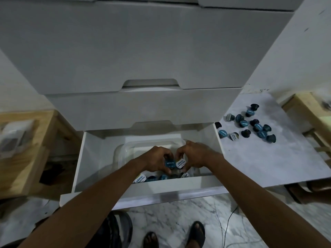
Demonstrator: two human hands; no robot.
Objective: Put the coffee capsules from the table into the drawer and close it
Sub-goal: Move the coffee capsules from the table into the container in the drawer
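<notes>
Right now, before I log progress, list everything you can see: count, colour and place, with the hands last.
Drawer unit: one, white, centre; two upper drawers shut.
Open drawer: one, white, pulled out at the bottom.
Clear container: one, transparent, inside the open drawer.
Capsules in drawer: several, mostly blue, some white-lidded, at the drawer's front; exact count hidden by the hands.
Capsules on table: about fifteen, blue and black, one white-lidded, scattered right of the drawer.
Table: one, white marbled, right.
Wooden furniture: pale wood, both sides.
Left hand: holding a blue-lidded capsule.
Right hand: holding a white-lidded capsule.
</notes>
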